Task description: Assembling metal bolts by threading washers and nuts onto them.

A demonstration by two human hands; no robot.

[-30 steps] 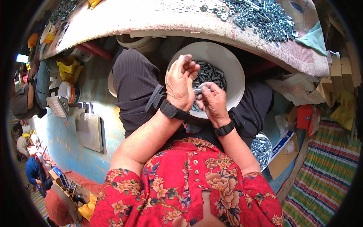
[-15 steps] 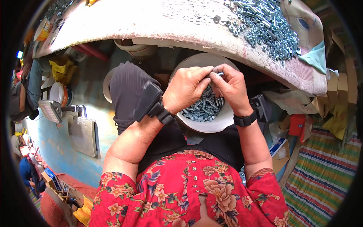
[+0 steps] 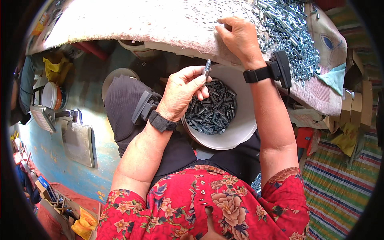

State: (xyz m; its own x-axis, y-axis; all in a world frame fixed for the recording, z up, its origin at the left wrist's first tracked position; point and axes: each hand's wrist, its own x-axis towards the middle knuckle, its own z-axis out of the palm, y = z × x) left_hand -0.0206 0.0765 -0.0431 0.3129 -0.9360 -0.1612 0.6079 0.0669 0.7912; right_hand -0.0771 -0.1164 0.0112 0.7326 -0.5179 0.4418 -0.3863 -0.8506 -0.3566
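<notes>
My left hand (image 3: 182, 91) is closed over the bucket's left side, pinching an anchor bolt (image 3: 207, 69) between thumb and fingers. The bolt stands nearly upright, its threaded tip pointing up out of a smooth metal sleeve. Beyond the bucket, my right hand (image 3: 241, 39) reaches over the cloth-covered table (image 3: 132, 24), thumb and fingertips drawn together beside the scattered flat washers (image 3: 200, 15). Whatever lies between those fingertips is too small to make out. Between my knees sits a pale bucket (image 3: 245, 120) partly filled with dark metal anchor bolts (image 3: 214, 108).
A heap of shiny bolts and nuts (image 3: 290, 36) covers the table's right side, near a light green cloth (image 3: 333, 80). Underneath the table edge stands another bucket (image 3: 142, 51). To the left are a floor lamp (image 3: 43, 118) and a white tub (image 3: 50, 96); striped sheeting (image 3: 340, 184) lies right.
My hands were together above the bucket and have parted. The right went up and away to the washers on the table; the left stayed near the bucket, holding the bolt upright.
</notes>
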